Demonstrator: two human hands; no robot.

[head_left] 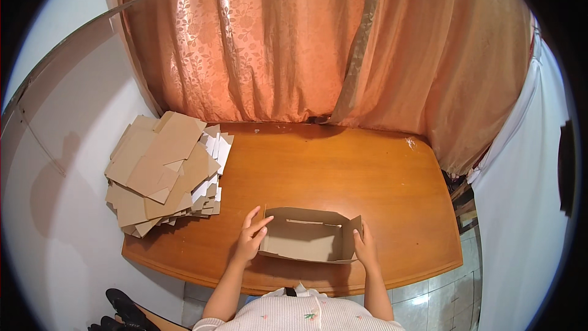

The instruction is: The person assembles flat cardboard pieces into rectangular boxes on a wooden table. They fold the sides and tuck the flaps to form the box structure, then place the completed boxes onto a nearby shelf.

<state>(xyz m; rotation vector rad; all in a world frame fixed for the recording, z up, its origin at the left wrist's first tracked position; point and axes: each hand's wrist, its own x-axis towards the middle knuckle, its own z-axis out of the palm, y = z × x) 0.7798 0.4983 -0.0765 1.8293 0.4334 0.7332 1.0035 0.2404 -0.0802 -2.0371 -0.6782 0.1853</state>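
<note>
An open-topped brown cardboard box sits near the front edge of the wooden table, its walls standing up and its inside bare. At its left end is my left hand, with fingers apart and the fingertips and thumb by the top of the end wall. My right hand grips the right end wall, thumb on the inner side and fingers outside. A narrow slot shows along the box's far side.
A messy stack of flat cut cardboard blanks, some with white faces, lies on the left of the wooden table. Orange curtains hang behind it. A white cloth hangs at the right. Black objects lie at lower left.
</note>
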